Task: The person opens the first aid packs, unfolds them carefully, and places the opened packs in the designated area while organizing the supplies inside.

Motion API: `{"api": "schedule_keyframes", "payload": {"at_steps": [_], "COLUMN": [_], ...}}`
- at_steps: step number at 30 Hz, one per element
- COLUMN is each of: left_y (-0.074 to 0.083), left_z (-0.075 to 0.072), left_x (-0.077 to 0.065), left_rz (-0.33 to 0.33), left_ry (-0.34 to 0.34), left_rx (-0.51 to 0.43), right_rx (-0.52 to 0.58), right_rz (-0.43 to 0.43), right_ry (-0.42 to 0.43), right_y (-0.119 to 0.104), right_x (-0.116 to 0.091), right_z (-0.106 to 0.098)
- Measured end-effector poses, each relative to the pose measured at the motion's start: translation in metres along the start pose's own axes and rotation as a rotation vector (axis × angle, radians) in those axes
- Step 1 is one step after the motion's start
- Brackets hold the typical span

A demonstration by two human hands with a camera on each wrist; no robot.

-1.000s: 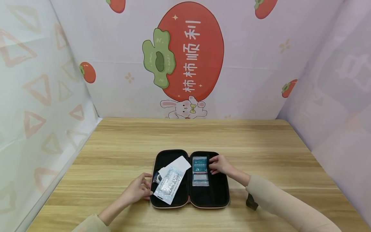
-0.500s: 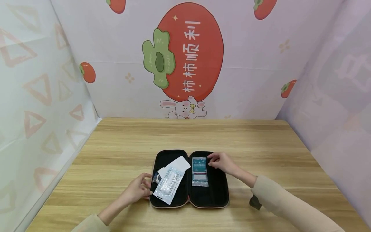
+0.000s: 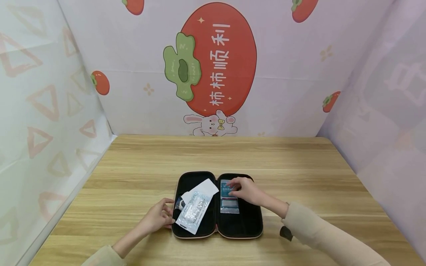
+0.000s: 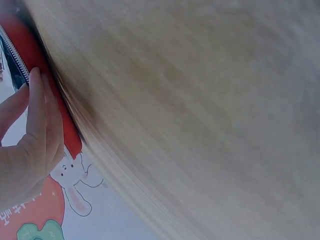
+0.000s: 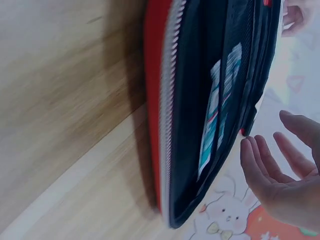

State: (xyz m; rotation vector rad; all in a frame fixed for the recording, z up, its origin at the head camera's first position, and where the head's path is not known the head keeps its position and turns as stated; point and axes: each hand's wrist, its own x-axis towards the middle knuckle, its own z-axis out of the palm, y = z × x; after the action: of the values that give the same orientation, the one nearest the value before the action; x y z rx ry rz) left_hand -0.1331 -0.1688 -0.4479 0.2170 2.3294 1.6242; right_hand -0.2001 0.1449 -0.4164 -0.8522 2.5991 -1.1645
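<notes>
A zip case (image 3: 251,227) lies unfolded on the table, black inside and red outside. My left hand (image 3: 159,215) grips its left edge; in the left wrist view the fingers (image 4: 37,105) lie along the red side, thumb at the zip. Over the right half hovers my right hand (image 3: 247,191), fingers loosely bent and holding nothing. Beneath its fingertips, a teal packet (image 3: 225,190) is partly covered. A clear-edged packet (image 3: 229,204) sits just below that one. Across the left half lie a white-and-clear sealed pouch (image 3: 194,214) and a white packet (image 3: 209,187).
The wooden table (image 3: 149,155) extends around the case. A printed cloth backdrop (image 3: 283,92) stands behind it, with more cloth at both sides. A small dark object (image 3: 286,233) shows under the right sleeve. A small round white item (image 3: 181,204) peeks out beside the pouch.
My right hand first touched the case's inner strap by the teal packet, drew back from it, then moved left over the packet. The left hand has stayed at the case edge.
</notes>
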Motion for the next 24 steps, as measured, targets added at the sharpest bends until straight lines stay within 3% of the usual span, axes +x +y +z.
{"api": "schedule_keyframes", "payload": {"at_steps": [15,24], "left_y": [0.002,-0.001], "left_z": [0.000,0.000], "left_x": [-0.001,0.000], "left_rz": [0.004,0.000], "left_ry": [-0.005,-0.004], "left_rx": [0.000,-0.001], "right_rx": [-0.102,-0.261], "right_rz": [-0.153,-0.195], "right_ry": [-0.077,-0.154], "right_y": [-0.025,-0.039], "right_x": [0.007,0.015], "right_z": [0.025,0.034]}}
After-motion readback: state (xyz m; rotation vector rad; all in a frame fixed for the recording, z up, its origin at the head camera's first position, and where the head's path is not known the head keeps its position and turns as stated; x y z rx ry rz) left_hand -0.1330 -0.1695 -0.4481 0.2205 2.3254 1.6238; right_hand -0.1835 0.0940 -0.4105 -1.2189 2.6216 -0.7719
